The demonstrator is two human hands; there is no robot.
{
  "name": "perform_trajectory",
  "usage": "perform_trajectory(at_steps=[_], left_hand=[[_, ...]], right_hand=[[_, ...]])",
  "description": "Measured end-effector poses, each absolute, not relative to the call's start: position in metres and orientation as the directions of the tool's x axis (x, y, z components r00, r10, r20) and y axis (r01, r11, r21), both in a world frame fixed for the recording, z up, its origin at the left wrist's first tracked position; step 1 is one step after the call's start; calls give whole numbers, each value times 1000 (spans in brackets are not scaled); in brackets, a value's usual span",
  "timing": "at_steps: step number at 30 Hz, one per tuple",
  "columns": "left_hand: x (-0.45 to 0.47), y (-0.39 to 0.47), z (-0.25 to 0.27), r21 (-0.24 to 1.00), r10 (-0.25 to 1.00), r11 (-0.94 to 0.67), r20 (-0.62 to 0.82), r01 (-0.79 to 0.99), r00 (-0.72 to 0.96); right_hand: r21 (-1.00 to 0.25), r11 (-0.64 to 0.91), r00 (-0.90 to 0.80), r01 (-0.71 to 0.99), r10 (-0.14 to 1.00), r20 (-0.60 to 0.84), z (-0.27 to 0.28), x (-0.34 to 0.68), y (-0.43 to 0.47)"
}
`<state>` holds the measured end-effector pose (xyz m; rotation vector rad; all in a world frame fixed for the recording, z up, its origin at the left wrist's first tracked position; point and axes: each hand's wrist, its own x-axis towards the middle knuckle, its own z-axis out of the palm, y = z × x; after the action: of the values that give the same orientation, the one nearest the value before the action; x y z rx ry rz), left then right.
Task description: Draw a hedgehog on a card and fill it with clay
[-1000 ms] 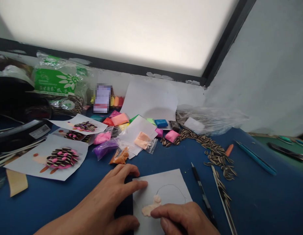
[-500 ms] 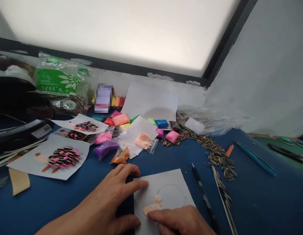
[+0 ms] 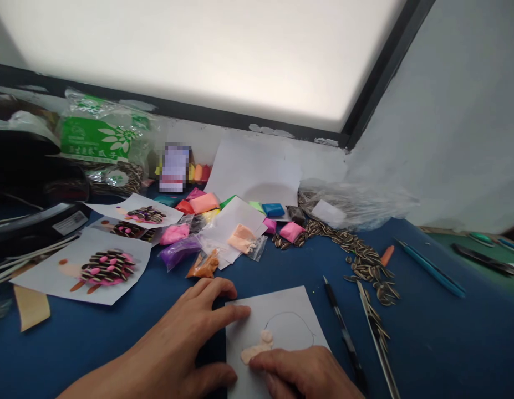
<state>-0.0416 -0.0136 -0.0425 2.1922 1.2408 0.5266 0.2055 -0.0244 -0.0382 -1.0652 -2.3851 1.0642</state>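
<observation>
at the frame's lower centre, flattened peach clay (image 3: 257, 351) lies on white paper (image 3: 286, 302) between the hands. the left hand (image 3: 198, 327) spreads wide over the paper's left edge; the right hand (image 3: 313, 370) touches the clay with its index finger, grip otherwise unclear.

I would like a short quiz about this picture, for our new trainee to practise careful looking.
1. Which hand has a fingertip at the pale clay on the white sheet?
A) left hand
B) right hand
C) neither hand

2. True or false: the black pen lies to the right of that sheet.

3. Complete: the printed panel of the seed bag at back left is ____.

Key: 1 B; 2 true; 3 green.
</observation>
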Motion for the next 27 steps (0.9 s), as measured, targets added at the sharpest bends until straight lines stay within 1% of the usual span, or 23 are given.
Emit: perform_trajectory(at_steps=[5, 13, 17, 19, 23, 25, 27], left_hand=[[-41, -13, -41, 633, 861, -428, 71, 644, 503], [-39, -11, -40, 642, 869, -409, 58, 648, 491], [-40, -11, -43, 654, 861, -420, 69, 629, 504], [-40, -10, -43, 656, 859, -424, 73, 624, 507], [-40, -10, -42, 640, 865, -414, 57, 647, 498], [-39, -10, -42, 630, 866, -420, 62, 653, 496], [-39, -10, -41, 625, 863, -431, 75, 651, 500]], right_hand=[[-797, 402, -650, 451, 760, 16, -43, 207, -25], [-731, 461, -654, 503, 756, 26, -39, 198, -25], [-729, 473, -662, 496, 749, 36, -37, 200, -24], [-762, 432, -644, 483, 764, 25, -38, 203, -25], [-848, 250, -560, 467, 826, -65, -40, 209, -25], [-851, 220, -540, 478, 837, -87, -40, 211, -25], [-838, 233, -539, 493, 838, -84, -39, 213, -24]])
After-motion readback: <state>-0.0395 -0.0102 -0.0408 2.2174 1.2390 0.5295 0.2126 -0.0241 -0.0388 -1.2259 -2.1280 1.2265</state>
